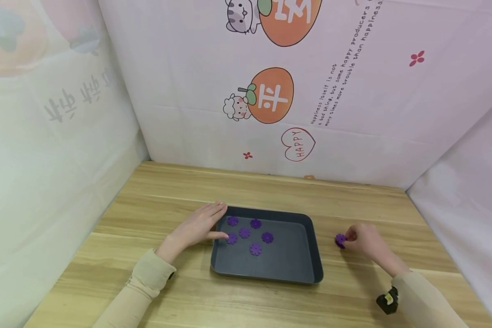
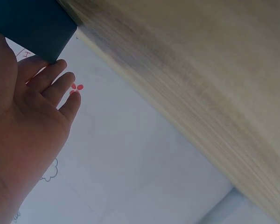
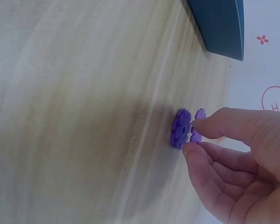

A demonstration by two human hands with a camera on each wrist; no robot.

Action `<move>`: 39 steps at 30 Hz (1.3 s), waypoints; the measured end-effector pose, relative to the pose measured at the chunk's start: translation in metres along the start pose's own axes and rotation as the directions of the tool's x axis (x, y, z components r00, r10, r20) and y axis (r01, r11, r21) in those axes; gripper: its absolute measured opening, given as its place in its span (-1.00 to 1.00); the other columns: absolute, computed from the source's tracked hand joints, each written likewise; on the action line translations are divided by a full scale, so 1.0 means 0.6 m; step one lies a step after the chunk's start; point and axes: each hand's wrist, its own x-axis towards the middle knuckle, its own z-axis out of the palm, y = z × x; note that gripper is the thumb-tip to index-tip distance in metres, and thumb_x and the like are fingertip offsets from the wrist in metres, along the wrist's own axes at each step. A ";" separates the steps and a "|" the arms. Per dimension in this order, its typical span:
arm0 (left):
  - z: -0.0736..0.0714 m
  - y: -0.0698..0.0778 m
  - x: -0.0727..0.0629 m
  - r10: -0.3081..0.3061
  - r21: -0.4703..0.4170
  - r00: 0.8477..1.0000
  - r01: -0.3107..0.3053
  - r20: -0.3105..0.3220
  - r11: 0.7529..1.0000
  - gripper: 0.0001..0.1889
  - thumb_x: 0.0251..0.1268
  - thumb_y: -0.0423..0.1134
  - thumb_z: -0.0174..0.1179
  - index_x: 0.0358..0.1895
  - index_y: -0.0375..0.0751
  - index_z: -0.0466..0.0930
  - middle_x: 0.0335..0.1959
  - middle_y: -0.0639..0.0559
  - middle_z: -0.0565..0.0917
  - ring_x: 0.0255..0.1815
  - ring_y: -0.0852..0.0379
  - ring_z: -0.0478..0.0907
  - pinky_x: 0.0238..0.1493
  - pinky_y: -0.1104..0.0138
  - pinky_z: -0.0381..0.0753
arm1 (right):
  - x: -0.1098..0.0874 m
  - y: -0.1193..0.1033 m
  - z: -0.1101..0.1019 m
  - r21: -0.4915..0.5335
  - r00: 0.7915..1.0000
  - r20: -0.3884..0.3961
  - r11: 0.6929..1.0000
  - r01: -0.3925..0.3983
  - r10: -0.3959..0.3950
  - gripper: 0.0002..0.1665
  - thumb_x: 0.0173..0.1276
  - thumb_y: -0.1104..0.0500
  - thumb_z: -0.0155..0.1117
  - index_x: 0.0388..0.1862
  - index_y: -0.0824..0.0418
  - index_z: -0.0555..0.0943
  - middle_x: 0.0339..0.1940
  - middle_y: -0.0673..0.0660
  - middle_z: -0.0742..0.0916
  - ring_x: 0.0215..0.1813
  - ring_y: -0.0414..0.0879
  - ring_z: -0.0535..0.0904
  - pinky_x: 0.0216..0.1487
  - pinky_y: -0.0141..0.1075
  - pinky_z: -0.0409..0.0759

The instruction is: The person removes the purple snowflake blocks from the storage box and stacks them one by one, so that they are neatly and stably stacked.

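Observation:
A dark grey rectangular tray (image 1: pixel 287 255) holds several purple flower-shaped discs (image 1: pixel 255 249), mostly in its left half. My left hand (image 1: pixel 198 225) rests against the tray's back left corner, its fingers extended along the outside. Its thumb reaches over the rim toward a disc. In the left wrist view, the fingers (image 2: pixel 60 86) lie against the tray's outer wall. To the right of the tray, my right hand (image 1: pixel 365 240) pinches a purple disc (image 3: pixel 199 126) between thumb and index finger. Right beside that one, more purple disc material (image 3: pixel 180 129) sits on the wooden table.
The wood-grain table (image 1: pixel 180 287) is enclosed by pale cloth walls. The back cloth (image 1: pixel 188 82) carries cartoon fruit prints and lettering. A dark band with a yellow patch (image 1: pixel 388 299) is at the right sleeve's cuff.

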 end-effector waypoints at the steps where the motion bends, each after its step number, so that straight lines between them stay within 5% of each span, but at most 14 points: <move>1: 0.000 0.000 0.000 0.000 -0.001 1.000 0.000 -0.001 1.000 -0.11 0.24 0.28 0.19 0.43 -0.37 0.33 0.43 -0.26 0.42 0.48 -0.19 0.36 0.49 -0.02 0.37 | 0.000 0.001 0.001 -0.003 1.000 0.001 1.000 -0.002 0.002 -0.81 0.06 0.28 0.48 -0.41 0.40 0.68 -0.48 0.16 0.75 -0.43 -0.12 0.62 -0.42 -0.34 0.61; 39: -0.002 0.002 -0.002 -0.037 -0.059 0.998 0.040 0.052 0.997 -0.09 0.26 0.28 0.17 0.46 -0.36 0.27 0.48 -0.26 0.36 0.52 -0.20 0.29 0.52 -0.05 0.31 | -0.003 0.009 0.005 -0.015 0.999 0.025 0.999 -0.035 0.035 -0.78 0.20 0.23 0.41 -0.33 0.40 0.66 -0.40 0.22 0.75 -0.33 0.00 0.66 -0.33 -0.14 0.68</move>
